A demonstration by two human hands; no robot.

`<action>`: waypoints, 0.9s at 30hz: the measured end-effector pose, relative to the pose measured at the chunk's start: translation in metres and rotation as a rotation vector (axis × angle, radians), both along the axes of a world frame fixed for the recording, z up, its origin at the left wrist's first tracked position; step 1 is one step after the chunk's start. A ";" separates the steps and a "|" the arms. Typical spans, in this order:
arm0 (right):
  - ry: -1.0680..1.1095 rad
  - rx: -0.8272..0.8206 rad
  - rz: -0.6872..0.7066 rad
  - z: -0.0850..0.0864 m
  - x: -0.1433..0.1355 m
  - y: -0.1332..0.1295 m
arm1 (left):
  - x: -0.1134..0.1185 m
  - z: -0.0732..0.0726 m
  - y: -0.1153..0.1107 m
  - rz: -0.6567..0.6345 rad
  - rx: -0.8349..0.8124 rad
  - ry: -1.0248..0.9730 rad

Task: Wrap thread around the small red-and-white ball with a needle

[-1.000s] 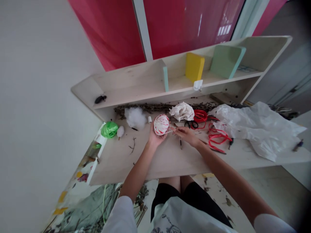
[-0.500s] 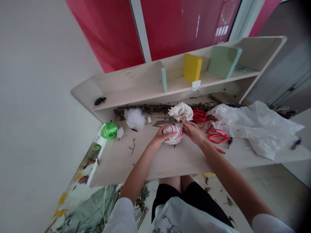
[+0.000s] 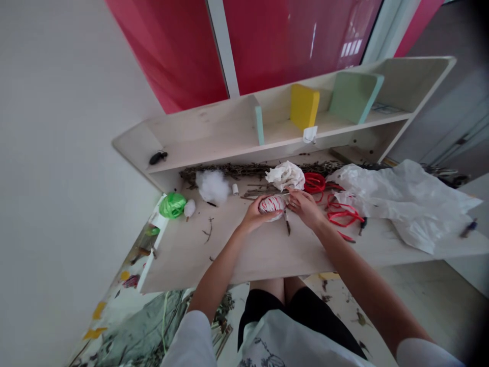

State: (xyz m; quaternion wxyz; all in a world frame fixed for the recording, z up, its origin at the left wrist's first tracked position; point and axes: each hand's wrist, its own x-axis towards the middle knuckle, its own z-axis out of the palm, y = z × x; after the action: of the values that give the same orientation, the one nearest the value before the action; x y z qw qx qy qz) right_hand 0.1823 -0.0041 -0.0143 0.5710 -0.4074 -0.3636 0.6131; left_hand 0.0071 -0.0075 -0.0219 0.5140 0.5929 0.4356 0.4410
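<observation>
Ball (image 3: 271, 205) of red and white strands sits at center frame, clasped in a person's left hand (image 3: 253, 216); the right hand (image 3: 304, 208) curls beside it, its pinch unclear. Crumpled paper (image 3: 286, 175) lies behind, a yellow divider (image 3: 304, 107) beyond.

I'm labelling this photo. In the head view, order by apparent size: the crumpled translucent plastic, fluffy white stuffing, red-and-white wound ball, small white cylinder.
1. Translucent plastic
2. White stuffing
3. Wound ball, partly covered by the left hand
4. White cylinder
</observation>
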 end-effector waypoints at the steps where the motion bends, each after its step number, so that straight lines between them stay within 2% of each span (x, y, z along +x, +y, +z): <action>1: 0.003 0.008 -0.004 0.000 0.000 0.000 | -0.001 0.000 0.000 -0.002 0.005 0.003; 7: 0.111 -0.020 -0.008 0.003 0.004 0.003 | -0.001 0.001 -0.001 -0.074 -0.021 -0.003; 11: 0.158 -0.034 0.025 0.007 0.005 0.002 | 0.003 0.000 -0.002 -0.070 -0.018 -0.019; 15: 0.033 0.012 0.033 0.005 0.000 -0.002 | 0.007 -0.002 -0.002 -0.002 -0.032 -0.038; 19: -0.145 0.144 0.069 -0.006 -0.007 -0.004 | 0.008 -0.001 -0.002 0.045 0.047 -0.072; 23: -0.183 0.185 0.109 -0.013 -0.009 -0.003 | 0.008 0.001 -0.003 0.067 0.045 -0.103; 27: -0.243 0.188 0.125 -0.012 -0.009 -0.004 | 0.010 -0.002 -0.003 0.108 0.027 -0.131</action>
State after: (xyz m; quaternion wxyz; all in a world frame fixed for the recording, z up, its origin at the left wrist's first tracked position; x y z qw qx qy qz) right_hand 0.1734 -0.0076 -0.0259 0.5191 -0.4000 -0.5104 0.5568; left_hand 0.0168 -0.0104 -0.0237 0.5090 0.5453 0.4262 0.5119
